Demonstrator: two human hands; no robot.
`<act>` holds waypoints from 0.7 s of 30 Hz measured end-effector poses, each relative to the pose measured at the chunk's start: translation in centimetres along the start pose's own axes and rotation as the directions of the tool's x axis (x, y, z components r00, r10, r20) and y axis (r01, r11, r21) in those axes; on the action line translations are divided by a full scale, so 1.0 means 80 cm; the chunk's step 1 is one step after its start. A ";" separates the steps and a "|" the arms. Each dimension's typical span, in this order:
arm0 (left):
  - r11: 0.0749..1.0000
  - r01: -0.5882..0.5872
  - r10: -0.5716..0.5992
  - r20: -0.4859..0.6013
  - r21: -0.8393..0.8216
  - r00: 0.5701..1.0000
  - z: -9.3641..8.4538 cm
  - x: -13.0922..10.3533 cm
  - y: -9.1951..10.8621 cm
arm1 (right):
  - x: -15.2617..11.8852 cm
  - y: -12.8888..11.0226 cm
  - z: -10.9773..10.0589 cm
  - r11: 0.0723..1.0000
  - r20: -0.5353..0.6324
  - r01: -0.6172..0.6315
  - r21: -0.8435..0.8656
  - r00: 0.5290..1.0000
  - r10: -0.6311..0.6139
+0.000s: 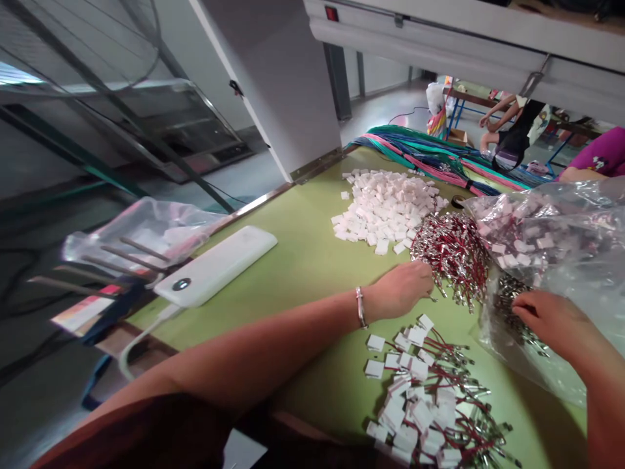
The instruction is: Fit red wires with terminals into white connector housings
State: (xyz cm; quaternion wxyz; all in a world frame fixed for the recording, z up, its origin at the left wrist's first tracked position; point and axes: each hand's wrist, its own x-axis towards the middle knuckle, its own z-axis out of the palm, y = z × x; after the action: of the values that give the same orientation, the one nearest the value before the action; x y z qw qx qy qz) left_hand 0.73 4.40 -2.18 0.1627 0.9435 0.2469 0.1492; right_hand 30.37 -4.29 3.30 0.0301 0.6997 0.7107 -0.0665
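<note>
My left hand is closed at the near left edge of a pile of short red wires with metal ends; what its fingers pinch is too small to name. My right hand has curled fingers over a cluster of dark metal-ended pieces on the clear plastic bag, and its grip is hidden. Loose white connectors are heaped behind my left hand. Nearer to me, several white connectors with red wires attached form another pile.
A white power bank with a cable lies on the green table at left. Bundled coloured cables run along the far edge. A plastic bag of white connectors is at right. People sit beyond.
</note>
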 end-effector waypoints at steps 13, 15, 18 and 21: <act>0.207 0.292 -0.352 0.208 -0.934 0.913 -0.017 -0.005 0.017 | 0.016 -0.010 0.029 0.986 0.138 0.056 -0.160 0.990 -0.033; 0.167 0.272 -0.362 0.198 -0.948 0.911 -0.015 -0.006 0.016 | 0.018 -0.002 0.030 0.987 0.112 0.081 -0.142 0.992 -0.065; 0.169 0.260 -0.385 0.179 -0.951 0.905 -0.015 -0.007 0.016 | 0.016 0.000 0.024 0.990 0.014 0.047 -0.131 0.999 -0.045; 0.240 0.248 -0.391 0.140 -0.939 0.909 -0.015 -0.006 0.017 | 0.006 -0.020 0.014 0.998 -0.093 -0.056 0.035 0.994 0.059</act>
State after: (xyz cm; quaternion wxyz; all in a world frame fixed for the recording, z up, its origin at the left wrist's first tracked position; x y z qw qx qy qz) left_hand 0.47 3.28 -0.66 0.6919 0.5864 0.3092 0.2859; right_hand 28.70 -4.01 2.25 -0.0126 0.7226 0.6897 -0.0442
